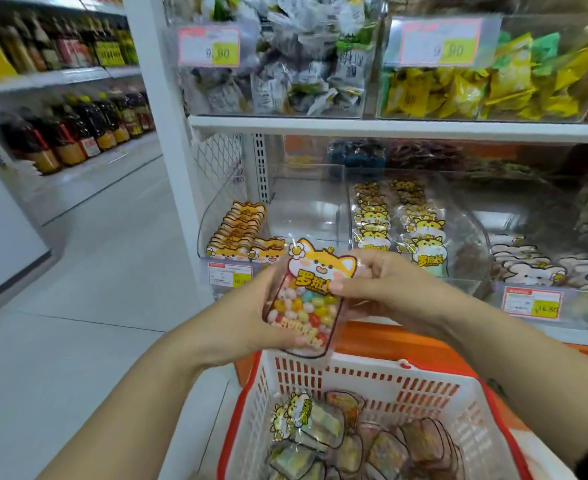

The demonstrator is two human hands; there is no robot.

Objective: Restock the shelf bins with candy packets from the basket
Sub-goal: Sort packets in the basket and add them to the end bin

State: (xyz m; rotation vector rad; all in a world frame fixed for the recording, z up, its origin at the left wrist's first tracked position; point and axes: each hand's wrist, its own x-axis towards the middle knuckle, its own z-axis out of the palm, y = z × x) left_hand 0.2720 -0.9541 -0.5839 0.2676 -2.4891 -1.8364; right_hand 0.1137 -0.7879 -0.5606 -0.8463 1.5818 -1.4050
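Both hands held one candy packet upright above the basket, its long axis running top to bottom. The left hand clasped its lower left edge; the right hand pinched its upper right side. The matching bin, partly filled with orange-topped packets, lay just beyond and slightly left, so the left hand looked nearer to it.

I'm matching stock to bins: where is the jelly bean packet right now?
In the head view, the jelly bean packet is at centre, held upright between the left hand and right hand, above the basket and before the leftmost lower bin.
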